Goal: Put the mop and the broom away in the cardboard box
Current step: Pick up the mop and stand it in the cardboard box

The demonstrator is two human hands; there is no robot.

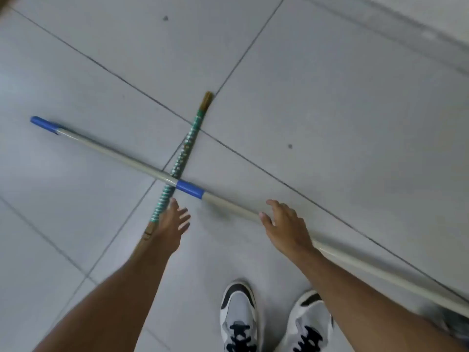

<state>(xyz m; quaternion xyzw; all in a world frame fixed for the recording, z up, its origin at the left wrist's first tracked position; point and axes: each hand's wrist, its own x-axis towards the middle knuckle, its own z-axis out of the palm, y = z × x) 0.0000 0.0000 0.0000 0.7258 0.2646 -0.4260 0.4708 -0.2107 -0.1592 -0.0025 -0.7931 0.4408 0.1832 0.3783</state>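
Observation:
Two long handles lie crossed on the grey tiled floor. The mop handle (pixel 121 158) is a pale pole with a blue cap at the far left and a blue sleeve at the crossing; it runs down to the lower right edge. Beneath it lies the broom handle (pixel 184 154), wrapped in green and silver with brown ends. My left hand (pixel 171 226) hovers open beside the broom's near end, fingers spread. My right hand (pixel 285 228) is open over the mop pole, thumb at the pole, not closed round it. The mop head, the broom head and the cardboard box are out of view.
My two white and black trainers (pixel 239 318) stand on the tiled floor (pixel 330 97) at the bottom middle, just behind my hands. A pale raised strip runs across the top right corner.

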